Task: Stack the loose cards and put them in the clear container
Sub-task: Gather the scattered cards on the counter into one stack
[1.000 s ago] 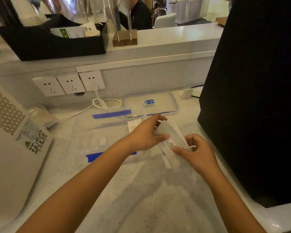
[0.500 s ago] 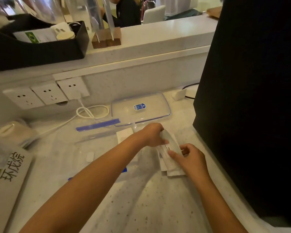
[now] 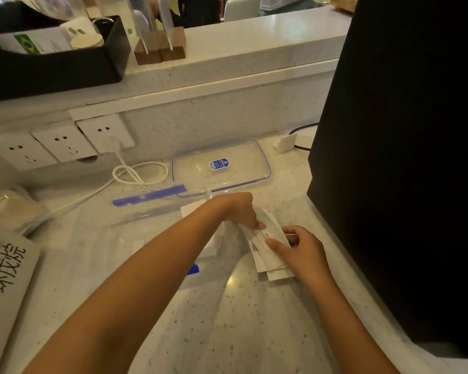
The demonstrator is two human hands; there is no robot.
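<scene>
A loose, uneven stack of white cards (image 3: pixel 265 259) lies on the speckled counter at centre right. My left hand (image 3: pixel 241 210) pinches its far end from above. My right hand (image 3: pixel 303 251) grips its right side, thumb on the top card. The clear container (image 3: pixel 157 211), with blue clips on its far and near walls, stands open just left of my hands; my left forearm crosses over it. One white card (image 3: pixel 191 209) lies inside it. Its clear lid (image 3: pixel 243 155), with a blue sticker, lies flat behind the hands.
A large black block (image 3: pixel 403 171) rises close on the right. A white appliance (image 3: pixel 3 279) sits at the left edge. Wall sockets (image 3: pixel 62 141) and a looped white cable (image 3: pixel 138 172) lie behind the container. A black tray (image 3: pixel 52 68) rests on the raised ledge.
The cards have come down from a raised, tilted hold to lie on the counter under both hands. My view has shifted to the right and closer.
</scene>
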